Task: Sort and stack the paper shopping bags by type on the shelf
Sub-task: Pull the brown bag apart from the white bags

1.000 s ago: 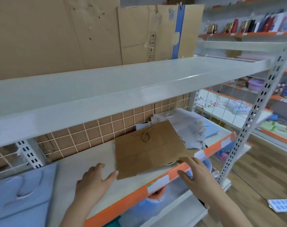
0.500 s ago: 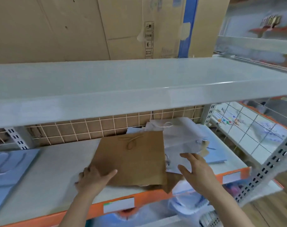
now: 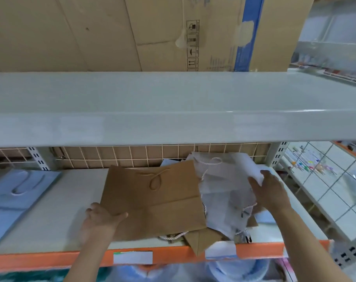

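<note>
My left hand (image 3: 100, 217) grips the near-left corner of the brown kraft bag (image 3: 152, 200), thumb on top, other fingers curled at its edge. Bag lies flat on the middle shelf (image 3: 57, 216), twisted paper handle looped on its face, overlapping the messy pile on its right. My right hand (image 3: 269, 192) holds a white paper bag (image 3: 224, 180) on top of that pile, fingers closed round its far right edge; exact finger spread hard to tell, blurred. White bag has a white twisted cord handle. More brown bag corners (image 3: 201, 242) poke out under the pile over the orange shelf lip (image 3: 51, 259). Light blue bag (image 3: 20, 188) with cord handle lies flat at far left of same shelf, well apart. White price label (image 3: 132, 257) on the lip, text unreadable. Cardboard box (image 3: 193, 31) behind the upper shelf (image 3: 173, 110) shows handling pictograms; small print beside them too blurry to read
</note>
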### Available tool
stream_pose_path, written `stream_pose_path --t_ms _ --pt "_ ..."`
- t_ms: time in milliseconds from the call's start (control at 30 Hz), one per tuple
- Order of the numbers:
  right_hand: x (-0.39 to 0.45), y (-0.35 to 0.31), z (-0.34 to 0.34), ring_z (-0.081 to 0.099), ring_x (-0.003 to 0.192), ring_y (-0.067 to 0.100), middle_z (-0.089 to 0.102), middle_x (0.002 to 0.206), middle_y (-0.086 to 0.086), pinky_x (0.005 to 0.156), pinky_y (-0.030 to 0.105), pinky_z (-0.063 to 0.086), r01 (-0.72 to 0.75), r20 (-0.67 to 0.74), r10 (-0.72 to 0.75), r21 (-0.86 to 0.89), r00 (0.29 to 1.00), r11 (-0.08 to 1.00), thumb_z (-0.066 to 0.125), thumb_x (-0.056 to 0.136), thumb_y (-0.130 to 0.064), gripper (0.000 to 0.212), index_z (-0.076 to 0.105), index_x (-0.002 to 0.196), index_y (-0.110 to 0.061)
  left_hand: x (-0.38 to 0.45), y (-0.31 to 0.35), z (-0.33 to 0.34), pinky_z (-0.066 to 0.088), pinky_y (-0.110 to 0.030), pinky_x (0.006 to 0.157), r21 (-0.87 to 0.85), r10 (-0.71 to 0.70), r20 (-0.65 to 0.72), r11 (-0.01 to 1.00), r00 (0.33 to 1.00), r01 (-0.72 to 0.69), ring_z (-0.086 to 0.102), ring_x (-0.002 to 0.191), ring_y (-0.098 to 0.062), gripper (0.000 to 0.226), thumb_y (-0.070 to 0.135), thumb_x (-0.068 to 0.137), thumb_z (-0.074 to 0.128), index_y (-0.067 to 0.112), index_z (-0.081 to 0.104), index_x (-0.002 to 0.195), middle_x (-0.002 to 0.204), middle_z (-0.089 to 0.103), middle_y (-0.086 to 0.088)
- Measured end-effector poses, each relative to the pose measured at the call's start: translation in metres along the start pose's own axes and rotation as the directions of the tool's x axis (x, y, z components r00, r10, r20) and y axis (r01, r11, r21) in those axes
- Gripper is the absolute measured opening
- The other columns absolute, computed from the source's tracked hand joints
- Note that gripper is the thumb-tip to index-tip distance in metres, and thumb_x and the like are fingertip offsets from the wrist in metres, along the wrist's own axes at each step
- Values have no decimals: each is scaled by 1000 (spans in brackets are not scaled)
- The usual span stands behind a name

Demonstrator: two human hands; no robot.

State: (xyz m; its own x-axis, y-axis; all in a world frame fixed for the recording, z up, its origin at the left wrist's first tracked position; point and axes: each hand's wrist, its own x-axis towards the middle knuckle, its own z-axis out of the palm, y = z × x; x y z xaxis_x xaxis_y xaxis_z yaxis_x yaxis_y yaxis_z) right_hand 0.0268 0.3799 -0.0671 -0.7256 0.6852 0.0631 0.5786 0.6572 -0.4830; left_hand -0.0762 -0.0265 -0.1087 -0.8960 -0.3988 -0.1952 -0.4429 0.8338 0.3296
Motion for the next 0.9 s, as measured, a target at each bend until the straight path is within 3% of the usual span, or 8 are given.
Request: stream_pose_path --t_ms 133,300,467,533,700,767,833,900 --pt "19 4 2 53 109 39 55 122 23 87 42 44 -112 115 104 62 988 992 57 87 -42 54 46 125 -5 -5 -12 -2 45 -44 94 -27 -8 10 1000 1000 8 53 119 -38 95 50 71 78 2 28 136 134 48 -19" --pt "22 -6 1 53 104 40 58 108 23 73 38 40 -78 56 75 59 996 995 75 72 -26 59 50 120 -3 -14 -16 -6 52 -43 83 -47 70 -25 996 997 -71 62 99 -36 64 39 82 69 11 31 125 113 60 -16" --pt "13 -18 -7 53 82 33 59 94 17 65 35 39 -11 67 -3 212 998 977 61 76 -6 37 48 111 -7 -18 -22 -15 46 -35 66 -198 256 -145 939 956 -282 56 71 -30 37 15 85 57 19 38 116 81 57 -9" --pt "4 -23 -11 59 77 34 63 92 19 65 36 43 61 30 -70 239 997 969 52 81 -5 30 51 110 -10 -19 -25 -19 42 -32 63 -278 293 -164 902 942 -329 54 68 -30 38 10 84 55 23 42 118 77 56 -7" --pt "-23 -34 -17 50 63 33 59 77 20 57 35 38 164 -239 -102 257 966 952 39 85 -11 43 52 126 -14 -18 -35 -27 40 -28 61 -484 282 -136 818 950 -313 53 68 -17 39 7 85 56 29 47 115 81 58 3" --pt "-35 -40 -21 58 62 32 64 83 19 59 37 45 152 -273 -32 431 962 889 36 80 -16 48 52 125 -18 -14 -41 -32 43 -31 71 -600 249 -101 757 963 -259 58 81 -21 39 7 84 60 32 47 111 89 63 3" --pt "-45 -47 -25 65 60 29 66 96 16 66 45 55 121 -259 65 640 964 759 39 83 -10 45 55 123 -23 -12 -48 -37 46 -34 78 -693 223 -78 689 972 -213 61 91 -24 40 5 83 63 33 48 108 89 65 7" --pt "-54 -53 -27 66 65 30 65 102 13 62 41 60 106 -220 116 786 968 609 41 81 -5 45 58 116 -28 -10 -56 -43 50 -42 87 -763 209 -63 620 976 -182 63 95 -28 39 2 83 63 31 50 106 90 65 7"
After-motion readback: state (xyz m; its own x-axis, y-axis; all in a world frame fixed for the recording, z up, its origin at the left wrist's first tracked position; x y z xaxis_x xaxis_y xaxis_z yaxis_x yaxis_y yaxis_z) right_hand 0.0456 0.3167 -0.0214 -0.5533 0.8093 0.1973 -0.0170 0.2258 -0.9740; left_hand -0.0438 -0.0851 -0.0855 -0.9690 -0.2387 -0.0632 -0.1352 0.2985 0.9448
